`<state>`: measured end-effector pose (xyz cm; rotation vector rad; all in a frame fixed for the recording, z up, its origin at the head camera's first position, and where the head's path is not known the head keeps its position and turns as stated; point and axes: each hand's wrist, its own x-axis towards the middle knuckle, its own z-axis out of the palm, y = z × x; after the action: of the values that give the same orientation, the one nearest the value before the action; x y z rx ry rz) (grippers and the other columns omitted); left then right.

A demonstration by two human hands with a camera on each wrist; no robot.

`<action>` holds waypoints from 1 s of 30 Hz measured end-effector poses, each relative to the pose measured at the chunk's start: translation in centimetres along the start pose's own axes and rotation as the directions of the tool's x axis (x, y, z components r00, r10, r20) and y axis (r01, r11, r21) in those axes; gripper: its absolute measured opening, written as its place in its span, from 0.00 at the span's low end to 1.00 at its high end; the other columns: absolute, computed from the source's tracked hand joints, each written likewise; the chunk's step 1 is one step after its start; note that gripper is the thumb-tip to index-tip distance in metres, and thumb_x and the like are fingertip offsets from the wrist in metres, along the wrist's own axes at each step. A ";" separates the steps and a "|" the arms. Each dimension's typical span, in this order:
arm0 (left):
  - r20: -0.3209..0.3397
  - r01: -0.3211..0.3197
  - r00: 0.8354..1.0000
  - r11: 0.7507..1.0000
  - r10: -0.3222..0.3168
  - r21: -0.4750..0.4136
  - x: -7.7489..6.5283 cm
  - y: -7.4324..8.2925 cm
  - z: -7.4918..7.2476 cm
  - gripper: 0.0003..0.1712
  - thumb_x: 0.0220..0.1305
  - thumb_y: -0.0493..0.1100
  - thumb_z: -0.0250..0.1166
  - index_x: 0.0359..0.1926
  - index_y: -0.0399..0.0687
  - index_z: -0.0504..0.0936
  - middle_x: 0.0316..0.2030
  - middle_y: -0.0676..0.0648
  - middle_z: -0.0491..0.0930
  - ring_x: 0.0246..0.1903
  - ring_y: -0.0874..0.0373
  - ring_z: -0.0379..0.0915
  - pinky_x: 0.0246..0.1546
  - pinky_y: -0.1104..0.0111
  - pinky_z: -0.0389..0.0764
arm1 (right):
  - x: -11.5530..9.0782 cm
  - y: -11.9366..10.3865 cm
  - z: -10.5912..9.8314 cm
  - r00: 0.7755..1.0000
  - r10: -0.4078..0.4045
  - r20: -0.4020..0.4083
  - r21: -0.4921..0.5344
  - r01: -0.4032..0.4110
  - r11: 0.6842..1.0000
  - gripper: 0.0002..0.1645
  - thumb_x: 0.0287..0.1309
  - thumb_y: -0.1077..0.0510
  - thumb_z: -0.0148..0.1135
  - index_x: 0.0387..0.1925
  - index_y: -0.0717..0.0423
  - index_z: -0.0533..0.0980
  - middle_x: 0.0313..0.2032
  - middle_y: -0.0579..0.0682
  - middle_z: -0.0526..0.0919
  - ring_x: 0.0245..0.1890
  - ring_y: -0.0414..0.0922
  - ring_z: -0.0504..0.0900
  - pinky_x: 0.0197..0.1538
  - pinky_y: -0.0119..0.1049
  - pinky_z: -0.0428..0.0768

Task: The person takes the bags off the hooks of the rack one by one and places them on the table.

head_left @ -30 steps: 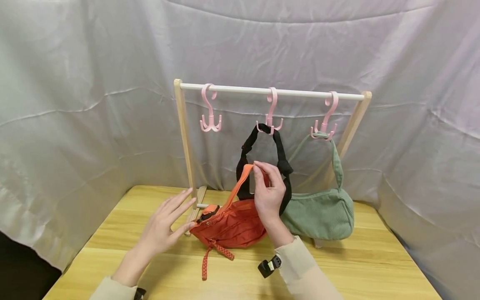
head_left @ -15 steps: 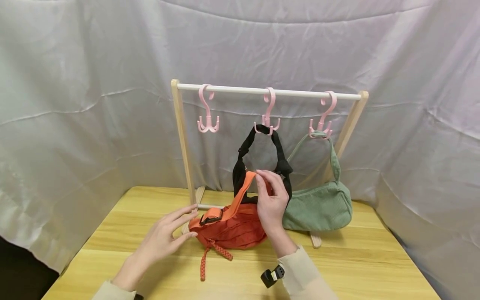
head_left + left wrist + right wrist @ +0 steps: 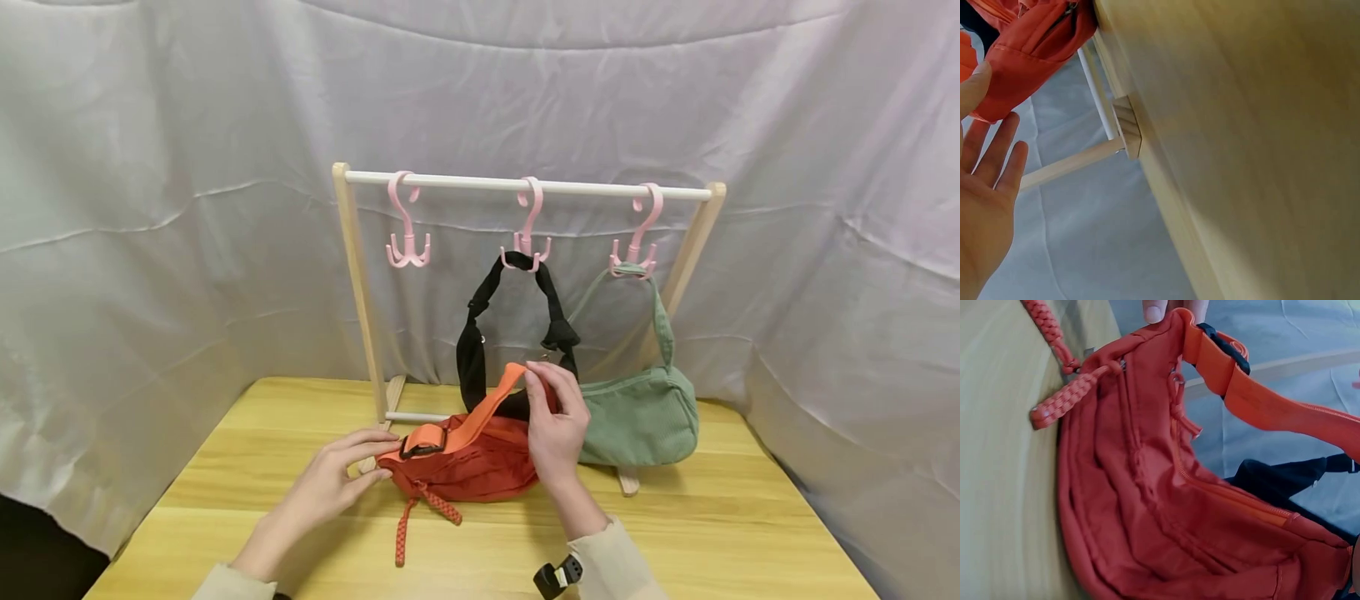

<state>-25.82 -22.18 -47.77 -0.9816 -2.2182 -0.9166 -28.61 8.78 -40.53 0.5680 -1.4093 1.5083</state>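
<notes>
A red waist bag (image 3: pixel 480 462) with an orange strap (image 3: pixel 487 417), a black buckle and braided red zip pulls sits low over the table. My right hand (image 3: pixel 558 417) pinches the strap near its right end, holding it raised in an arch. At the bag's left end is my left hand (image 3: pixel 330 475), its fingers fairly straight. In the left wrist view, the left hand (image 3: pixel 988 194) has its thumb in front of the bag's end (image 3: pixel 1035 56) and fingertips behind. The right wrist view shows the bag's front (image 3: pixel 1147 487) close up, with left fingertips (image 3: pixel 1154 314) at its top corner.
Behind stands a wooden rack with a white bar (image 3: pixel 457 181). Three pink hooks hang there: the left hook (image 3: pixel 408 246) is bare, the middle one carries a black bag (image 3: pixel 472 358), the right one a green bag (image 3: pixel 641 421). Grey cloth surrounds the wooden table (image 3: pixel 712 533).
My right hand has lowered with the strap, showing more of the black bag. The left hand has moved down, its fingers closer to the red bag's end. The view has shifted slightly.
</notes>
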 end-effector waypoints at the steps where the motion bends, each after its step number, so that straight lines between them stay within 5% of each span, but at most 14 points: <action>1: 0.003 0.018 1.000 1.000 -0.018 -0.025 -0.1 -0.1 0.1 0.33 0.46 0.28 0.81 0.55 0.51 0.88 0.58 0.48 0.84 0.57 0.44 0.81 0.66 0.75 0.69 | -0.1 0.1 -0.3 1.000 0.003 -0.004 -0.004 -0.003 1.000 0.13 0.60 0.79 0.65 0.44 0.69 0.86 0.43 0.68 0.83 0.47 0.44 0.84 0.49 0.27 0.83; 6: 0.011 0.063 0.998 0.992 -0.062 -0.111 -0.1 -0.4 0.5 0.31 0.47 0.26 0.80 0.54 0.51 0.89 0.55 0.48 0.85 0.57 0.45 0.81 0.67 0.77 0.67 | -0.6 0.5 -1.8 1.000 0.013 -0.022 -0.023 -0.014 1.000 0.14 0.59 0.80 0.65 0.44 0.69 0.86 0.43 0.68 0.83 0.46 0.44 0.84 0.49 0.26 0.82; 11: 0.016 0.089 0.996 0.981 -0.087 -0.171 0.2 -0.2 0.7 0.26 0.52 0.28 0.78 0.53 0.48 0.89 0.53 0.46 0.85 0.53 0.47 0.83 0.55 0.72 0.81 | -0.9 1.0 -3.3 1.000 0.016 -0.019 -0.055 -0.017 0.998 0.15 0.58 0.80 0.66 0.44 0.68 0.87 0.42 0.67 0.84 0.47 0.44 0.83 0.51 0.27 0.82; 21: -0.015 0.216 0.973 0.924 -0.232 -0.315 0.8 0.7 0.7 0.17 0.61 0.30 0.73 0.51 0.43 0.89 0.52 0.40 0.85 0.51 0.68 0.80 0.36 0.66 0.88 | -1.4 1.4 -5.3 0.999 0.029 -0.014 -0.060 -0.030 0.998 0.15 0.57 0.81 0.65 0.44 0.71 0.86 0.42 0.67 0.84 0.48 0.43 0.84 0.50 0.26 0.82; 30: -0.148 0.168 0.963 0.935 -0.223 -0.314 1.7 1.6 0.1 0.18 0.59 0.25 0.72 0.49 0.43 0.90 0.46 0.43 0.87 0.49 0.66 0.81 0.46 0.72 0.85 | -1.8 1.6 -6.6 0.999 0.039 -0.028 -0.046 -0.040 0.998 0.14 0.57 0.82 0.64 0.44 0.72 0.85 0.42 0.65 0.85 0.44 0.40 0.83 0.43 0.22 0.80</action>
<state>-25.59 -20.60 -46.03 -0.7741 -2.0868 -1.4085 -27.41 14.55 -44.33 0.4916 -1.4386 1.5048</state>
